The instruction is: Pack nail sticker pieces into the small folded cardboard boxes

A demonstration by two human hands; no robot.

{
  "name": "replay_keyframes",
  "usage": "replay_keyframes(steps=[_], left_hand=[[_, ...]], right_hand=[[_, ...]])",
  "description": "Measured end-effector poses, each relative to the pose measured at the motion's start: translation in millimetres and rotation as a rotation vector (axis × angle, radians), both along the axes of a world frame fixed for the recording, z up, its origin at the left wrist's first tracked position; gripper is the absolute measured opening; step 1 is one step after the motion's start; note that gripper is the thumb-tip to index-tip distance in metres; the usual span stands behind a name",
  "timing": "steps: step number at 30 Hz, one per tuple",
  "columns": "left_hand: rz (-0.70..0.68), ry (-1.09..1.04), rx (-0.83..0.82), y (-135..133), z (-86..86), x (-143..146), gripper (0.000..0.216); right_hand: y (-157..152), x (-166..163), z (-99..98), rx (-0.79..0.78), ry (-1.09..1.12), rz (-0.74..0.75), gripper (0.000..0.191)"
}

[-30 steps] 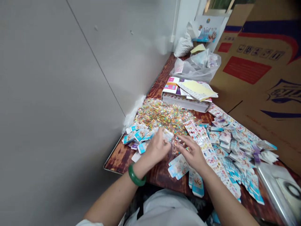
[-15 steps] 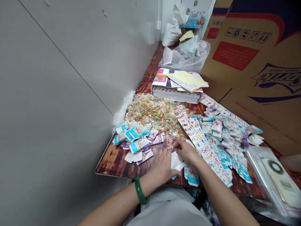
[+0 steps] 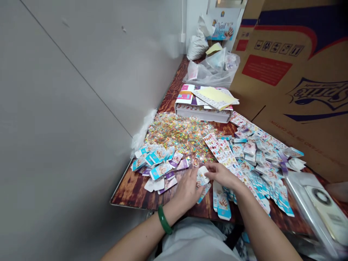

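Desk [image 3: 130, 197], dark brown and wood-grained, fills the middle of the frame. Both hands at lower centre.

Left hand [image 3: 187, 188]: palm down, fingers extended, thumb spread to the right across a blue carton [image 3: 204, 194]; cannot tell whether it grips or only presses. Green bangle [image 3: 164, 219] on this wrist.

Right hand [image 3: 221, 175]: thumb and forefinger brought together at the right edge of a small box [image 3: 202, 175], apparently pinching it; remaining fingers curled, partly hidden. Small box sits between the two hands, just above the blue carton, white part uppermost.

Left of centre: pile of small boxes [image 3: 160, 165], blue and purple, overlapping at various angles. Above it, centre: heap of clear packets [image 3: 182, 134] with multicoloured contents. Right of the heap: sticker sheet [image 3: 224, 152], lying diagonally, its lower part passing behind the right forearm. Farther right: second, larger pile of boxes [image 3: 257, 152]. Flat cartons [image 3: 223, 203] near the desk's front edge, below the right hand.

Lower right: phone [image 3: 323, 197] on clear plastic. Upper centre: thick stack [image 3: 202, 114] topped with yellow paper [image 3: 214, 96]; plastic bag [image 3: 214, 70] beyond. Upper right: large cardboard box [image 3: 288, 98]. Grey wall [image 3: 81, 127] occupies the left.
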State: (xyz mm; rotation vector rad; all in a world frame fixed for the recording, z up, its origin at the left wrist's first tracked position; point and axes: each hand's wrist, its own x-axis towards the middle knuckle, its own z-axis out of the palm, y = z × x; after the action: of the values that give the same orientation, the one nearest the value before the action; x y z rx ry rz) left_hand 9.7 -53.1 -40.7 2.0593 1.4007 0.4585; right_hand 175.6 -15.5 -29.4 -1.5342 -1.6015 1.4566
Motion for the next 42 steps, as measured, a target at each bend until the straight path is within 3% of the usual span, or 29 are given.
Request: replay_keyframes(steps=[3,5,7,13,15,19,23,26,32,35,37,40,42], left_hand=[[-0.011,-0.052,0.008,1,4.3,-4,0.06],[-0.018,-0.083,0.017,3,7.5,-6,0.062],[-0.006,-0.116,0.03,7,11.6,-8,0.057],[0.258,-0.45,-0.042,26,29.3,-13,0.029],[0.246,-0.61,-0.095,32,33.3,-17,0.028],[0.076,-0.892,-0.259,41,35.2,-25,0.026],[0.206,-1.048,-0.338,46,34.8,-30,0.049],[0.199,-1.097,-0.373,47,36.1,-33,0.045],[0.133,-1.064,-0.495,53,38.5,-45,0.028],[0.103,-0.917,-0.398,51,41.6,-49,0.022],[0.086,-0.767,-0.262,45,43.7,-49,0.036],[0.072,-0.537,-0.082,36,42.8,-45,0.083],[0.1,-0.4,0.014,32,38.7,-41,0.082]], right_hand=[[-2,-4,1.5,-0.005,0.082,-0.019,0.012],[0,-6,-0.9,0.06,0.057,-0.077,0.006],[3,-10,-1.6,0.13,0.0,-0.127,0.011],[5,-25,15.3,0.16,0.24,-0.142,0.027],[5,-31,18.4,0.128,0.317,-0.203,0.031],[7,-40,16.1,0.127,0.452,-0.438,0.043],[6,-47,14.3,0.315,0.38,-0.501,0.039],[5,-49,17.9,0.309,0.313,-0.463,0.043],[4,-52,25.2,0.244,0.288,-0.348,0.04],[3,-52,22.2,0.259,0.244,-0.225,0.03],[4,-53,18.9,0.253,0.229,-0.198,0.032],[6,-56,14.9,0.262,0.275,-0.309,0.035],[7,-59,13.8,0.302,0.279,-0.39,0.049]])
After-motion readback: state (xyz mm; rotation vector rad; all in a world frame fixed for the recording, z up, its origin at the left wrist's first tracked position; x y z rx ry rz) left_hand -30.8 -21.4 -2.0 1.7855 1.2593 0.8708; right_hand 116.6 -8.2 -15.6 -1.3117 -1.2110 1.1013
